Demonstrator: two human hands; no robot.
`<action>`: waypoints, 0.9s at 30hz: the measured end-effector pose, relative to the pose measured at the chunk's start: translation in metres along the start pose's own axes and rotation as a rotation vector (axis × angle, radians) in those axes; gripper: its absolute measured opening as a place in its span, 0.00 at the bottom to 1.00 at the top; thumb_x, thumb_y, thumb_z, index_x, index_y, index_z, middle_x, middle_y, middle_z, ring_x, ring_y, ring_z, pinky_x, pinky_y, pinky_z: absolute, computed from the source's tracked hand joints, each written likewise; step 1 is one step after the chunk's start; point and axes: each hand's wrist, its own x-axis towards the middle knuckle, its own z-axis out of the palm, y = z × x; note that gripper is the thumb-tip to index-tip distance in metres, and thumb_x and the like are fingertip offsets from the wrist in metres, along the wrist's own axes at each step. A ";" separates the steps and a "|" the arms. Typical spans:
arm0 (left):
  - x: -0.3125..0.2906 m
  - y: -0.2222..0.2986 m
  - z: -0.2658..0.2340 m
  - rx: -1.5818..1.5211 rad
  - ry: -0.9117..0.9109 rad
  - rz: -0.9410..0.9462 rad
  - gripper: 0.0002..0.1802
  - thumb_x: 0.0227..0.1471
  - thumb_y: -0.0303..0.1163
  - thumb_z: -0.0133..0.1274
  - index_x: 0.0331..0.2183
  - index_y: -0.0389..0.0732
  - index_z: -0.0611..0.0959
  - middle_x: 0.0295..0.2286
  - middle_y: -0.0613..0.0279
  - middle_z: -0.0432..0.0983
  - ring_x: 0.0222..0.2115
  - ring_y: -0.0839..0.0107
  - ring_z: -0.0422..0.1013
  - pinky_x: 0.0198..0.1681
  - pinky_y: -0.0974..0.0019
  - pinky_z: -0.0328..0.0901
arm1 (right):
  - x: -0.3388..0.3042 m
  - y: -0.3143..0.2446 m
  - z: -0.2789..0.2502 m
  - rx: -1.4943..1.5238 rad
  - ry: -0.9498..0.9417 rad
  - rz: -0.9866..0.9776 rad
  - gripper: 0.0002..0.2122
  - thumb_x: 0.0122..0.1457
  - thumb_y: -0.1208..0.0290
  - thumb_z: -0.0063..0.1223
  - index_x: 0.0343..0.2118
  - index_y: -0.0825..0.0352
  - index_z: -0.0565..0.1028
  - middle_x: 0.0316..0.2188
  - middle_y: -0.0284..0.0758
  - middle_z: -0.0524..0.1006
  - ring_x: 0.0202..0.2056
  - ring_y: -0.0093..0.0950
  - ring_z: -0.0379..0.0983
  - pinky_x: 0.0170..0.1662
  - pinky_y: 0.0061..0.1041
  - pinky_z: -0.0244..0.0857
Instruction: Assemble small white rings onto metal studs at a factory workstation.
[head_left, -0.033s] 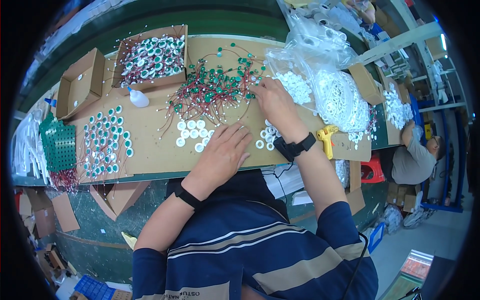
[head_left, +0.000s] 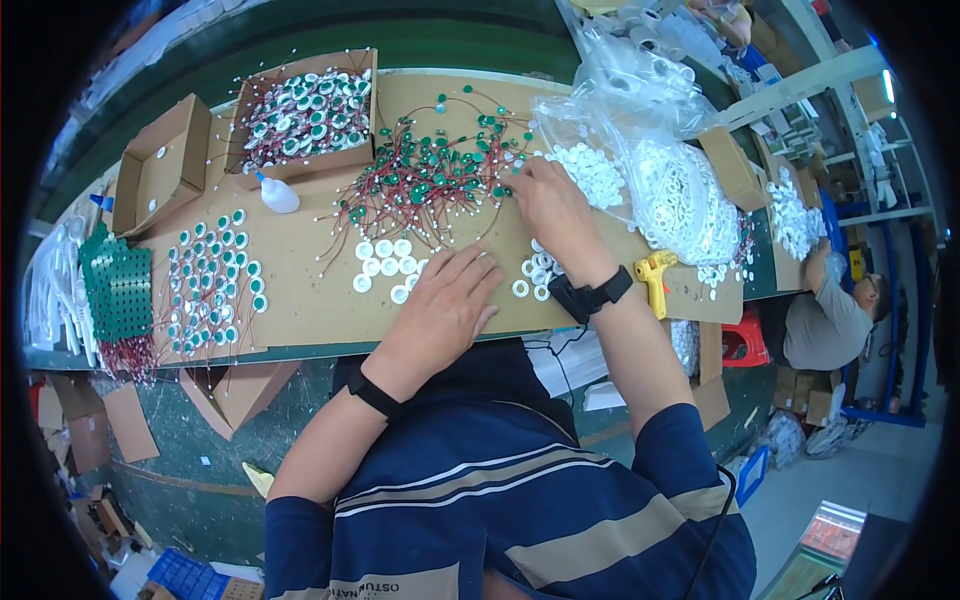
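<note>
My left hand point(head_left: 452, 298) rests on the cardboard-covered bench, fingers stretched out, beside several white plastic rings point(head_left: 388, 266). Farther off, my right hand point(head_left: 556, 208) reaches the right edge of a tangled heap of green discs with red wires point(head_left: 430, 175). Its fingertips are pinched together there; what they hold, if anything, is too small to make out. Under the right wrist lies a second small group of white rings point(head_left: 540, 272). White round pieces point(head_left: 590, 175) are heaped just right of the right hand.
At left, green discs in white rings point(head_left: 212, 285) lie in rows, by a white squeeze bottle point(head_left: 280, 196). Behind stand a full cardboard box point(head_left: 310, 165) and another box point(head_left: 160, 170). At right are a yellow glue gun point(head_left: 656, 280), a plastic bag of white rings point(head_left: 685, 200) and a co-worker point(head_left: 825, 320).
</note>
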 end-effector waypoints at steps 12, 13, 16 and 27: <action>-0.028 -0.008 -0.013 -0.007 0.068 -0.066 0.25 0.62 0.31 0.71 0.59 0.36 0.89 0.63 0.53 0.83 0.70 0.49 0.72 0.76 0.45 0.64 | -0.030 -0.022 -0.024 0.182 -0.191 0.038 0.08 0.66 0.76 0.70 0.46 0.66 0.92 0.42 0.44 0.89 0.50 0.50 0.85 0.56 0.48 0.79; -0.028 -0.009 -0.012 -0.003 0.076 -0.077 0.25 0.62 0.32 0.71 0.59 0.36 0.89 0.63 0.53 0.82 0.70 0.49 0.72 0.76 0.45 0.64 | -0.032 -0.025 -0.025 0.185 -0.196 0.037 0.08 0.66 0.76 0.70 0.46 0.66 0.92 0.42 0.44 0.89 0.50 0.50 0.85 0.56 0.48 0.79; -0.027 -0.009 -0.012 0.004 0.086 -0.099 0.25 0.62 0.32 0.71 0.59 0.35 0.90 0.63 0.52 0.82 0.70 0.49 0.71 0.76 0.44 0.64 | -0.037 -0.031 -0.030 0.181 -0.097 0.061 0.07 0.66 0.75 0.71 0.45 0.67 0.91 0.42 0.44 0.89 0.48 0.50 0.86 0.54 0.47 0.80; -0.028 -0.006 -0.011 0.042 0.096 -0.134 0.24 0.64 0.33 0.70 0.58 0.34 0.90 0.63 0.52 0.82 0.70 0.49 0.71 0.77 0.44 0.63 | -0.041 -0.043 -0.023 0.179 -0.206 0.112 0.07 0.67 0.72 0.69 0.44 0.68 0.90 0.43 0.46 0.88 0.47 0.51 0.86 0.53 0.47 0.80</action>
